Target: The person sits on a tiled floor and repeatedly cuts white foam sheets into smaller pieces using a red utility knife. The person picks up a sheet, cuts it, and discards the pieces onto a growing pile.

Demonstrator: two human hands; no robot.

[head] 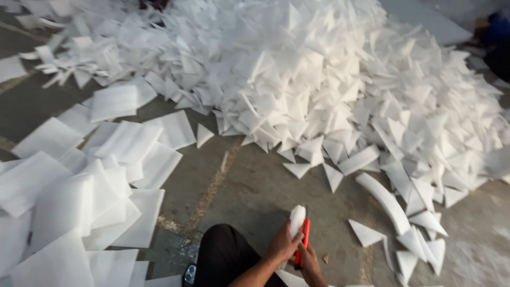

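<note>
At the bottom centre of the frame, a folded white foam piece (pixel 296 220) is being gripped upright by the left hand (pixel 281 245); a red utility knife (pixel 302 242) is being clasped by the right hand (pixel 309 262), its body lying against the foam; the two hands are being held close together; a dark trouser knee (pixel 223 255) is being shown just left of them; flat foam sheets (pixel 79 196) are lying spread over the concrete floor (pixel 255 191) at the lower left; a large heap of triangular foam offcuts (pixel 340 79) is filling the upper half.
</note>
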